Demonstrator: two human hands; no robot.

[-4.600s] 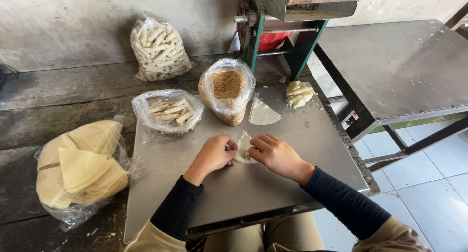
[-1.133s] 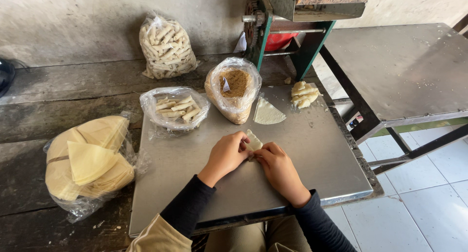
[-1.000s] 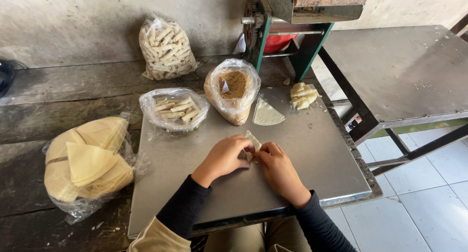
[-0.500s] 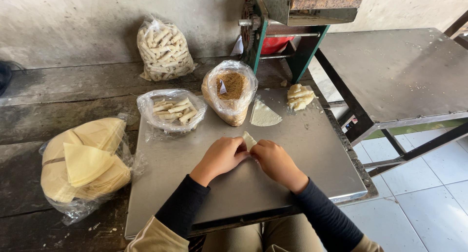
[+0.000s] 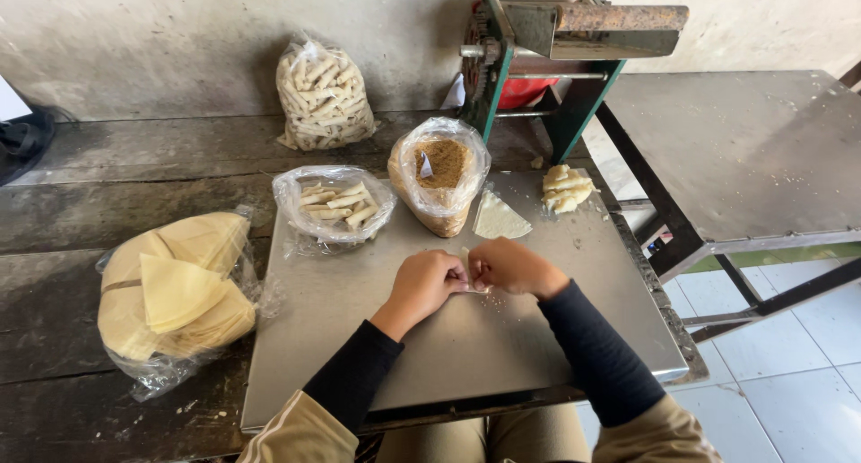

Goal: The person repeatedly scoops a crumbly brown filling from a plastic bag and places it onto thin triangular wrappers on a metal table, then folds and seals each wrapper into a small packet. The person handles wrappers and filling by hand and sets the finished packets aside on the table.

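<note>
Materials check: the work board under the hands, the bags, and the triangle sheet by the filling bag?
Work board: looks like sheet metal, dull grey, brushed, soft reflections. Bags, such as the filling bag: thin clear plastic film, glossy crinkles. Triangle sheet: probably thin dough wrapper, pale, matte, lying flat. Both hands pinch a similar pale piece.

Both hands meet near the middle of the steel sheet [image 5: 538,337] — the left hand [image 5: 429,284] and right hand [image 5: 508,267] pinch a small pale wrapper [image 5: 465,259] between their fingertips. Toward the sheet's far edge sit a bag of brown filling [image 5: 439,181], a bag of rolls [image 5: 334,205] and a loose triangular wrapper [image 5: 498,219] — a small pile of rolls [image 5: 567,187] lies at the far right corner.
</note>
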